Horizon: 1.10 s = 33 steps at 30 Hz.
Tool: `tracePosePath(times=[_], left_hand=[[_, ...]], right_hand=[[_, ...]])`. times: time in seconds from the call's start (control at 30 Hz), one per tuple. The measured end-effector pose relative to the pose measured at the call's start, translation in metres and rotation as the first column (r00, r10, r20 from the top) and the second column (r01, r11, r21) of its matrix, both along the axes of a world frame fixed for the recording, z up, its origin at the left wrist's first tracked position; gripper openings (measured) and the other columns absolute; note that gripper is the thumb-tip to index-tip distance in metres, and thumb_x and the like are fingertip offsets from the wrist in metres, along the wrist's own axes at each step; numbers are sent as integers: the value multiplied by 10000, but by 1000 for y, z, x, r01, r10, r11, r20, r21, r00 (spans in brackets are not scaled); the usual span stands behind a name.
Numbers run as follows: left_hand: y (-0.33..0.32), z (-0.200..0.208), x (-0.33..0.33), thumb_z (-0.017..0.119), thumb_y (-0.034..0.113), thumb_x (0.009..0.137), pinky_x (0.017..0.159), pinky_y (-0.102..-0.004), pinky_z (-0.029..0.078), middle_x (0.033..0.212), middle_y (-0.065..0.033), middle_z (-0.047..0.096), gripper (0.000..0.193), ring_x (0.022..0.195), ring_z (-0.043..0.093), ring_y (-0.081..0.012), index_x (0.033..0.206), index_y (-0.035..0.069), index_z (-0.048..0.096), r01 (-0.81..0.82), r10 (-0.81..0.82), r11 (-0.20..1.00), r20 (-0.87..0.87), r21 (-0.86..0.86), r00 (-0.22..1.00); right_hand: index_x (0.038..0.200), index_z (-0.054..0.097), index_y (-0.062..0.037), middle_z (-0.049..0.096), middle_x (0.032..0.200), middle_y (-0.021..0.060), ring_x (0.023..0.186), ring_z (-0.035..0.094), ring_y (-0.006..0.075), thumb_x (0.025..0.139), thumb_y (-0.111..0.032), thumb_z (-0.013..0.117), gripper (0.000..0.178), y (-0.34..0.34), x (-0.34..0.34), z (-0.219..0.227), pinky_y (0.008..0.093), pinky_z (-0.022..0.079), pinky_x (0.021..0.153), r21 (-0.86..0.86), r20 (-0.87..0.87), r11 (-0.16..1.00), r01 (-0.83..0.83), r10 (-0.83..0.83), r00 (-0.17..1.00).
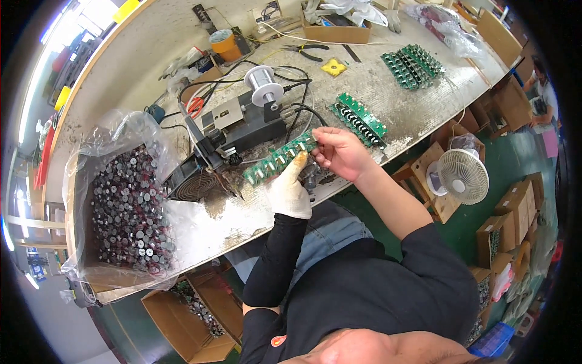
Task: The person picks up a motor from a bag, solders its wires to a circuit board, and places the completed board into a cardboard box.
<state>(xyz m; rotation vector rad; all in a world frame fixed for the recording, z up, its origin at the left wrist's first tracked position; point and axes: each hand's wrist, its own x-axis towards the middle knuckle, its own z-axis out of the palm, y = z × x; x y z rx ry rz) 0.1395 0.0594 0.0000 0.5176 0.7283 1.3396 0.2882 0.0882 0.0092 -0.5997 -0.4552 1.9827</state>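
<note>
A green circuit board strip [280,159] with a row of white parts is held slantwise over the bench's front edge. My left hand [290,193], in a white glove with a stained thumb, grips it from below, thumb on its face. With thumb and forefinger closed, my bare right hand [341,150] pinches the strip's right end. Just behind the strip stands a black soldering fixture [248,130] carrying a reel of solder wire [264,85]. Small dark parts under my right fingers are too hidden to make out.
A plastic-lined carton [130,209] of small round metal motors stands at left. More board strips [359,118] lie right of my hands, with a stack of boards [412,67] farther back. Pliers [306,51] and a yellow sponge [333,67] lie behind. A fan [462,176] stands at right.
</note>
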Motion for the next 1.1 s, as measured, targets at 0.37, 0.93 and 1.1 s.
tracePosePath(times=[0.37, 0.93, 1.1], left_hand=[[-4, 13, 8, 656, 11, 827, 738, -253, 499, 970, -68, 682, 194, 836, 637, -124, 1018, -15, 666, -101, 114, 992, -206, 74, 972], [0, 32, 5, 671, -44, 788, 726, -271, 518, 936, -99, 691, 208, 783, 661, -160, 995, -18, 673, -47, 51, 997, -55, 65, 997], [15, 17, 0, 669, -45, 794, 778, -277, 509, 967, -88, 684, 260, 853, 652, -168, 1051, -21, 646, 21, -20, 1000, 120, -1, 993]], right_hand=[[951, 602, -68, 649, 918, 30, 845, 619, 148, 936, -156, 575, 93, -7, -12, -4, 301, 485, 769, 97, 20, 966, 240, -243, 970], [1037, 580, -5, 648, 969, 75, 848, 635, 163, 924, -179, 603, 209, 4, -7, -5, 303, 518, 762, 61, -26, 994, 92, -90, 996], [1096, 574, -15, 643, 1005, 79, 915, 618, 175, 959, -219, 544, 247, 15, -15, -12, 321, 495, 839, 16, -194, 999, 28, -24, 981]])
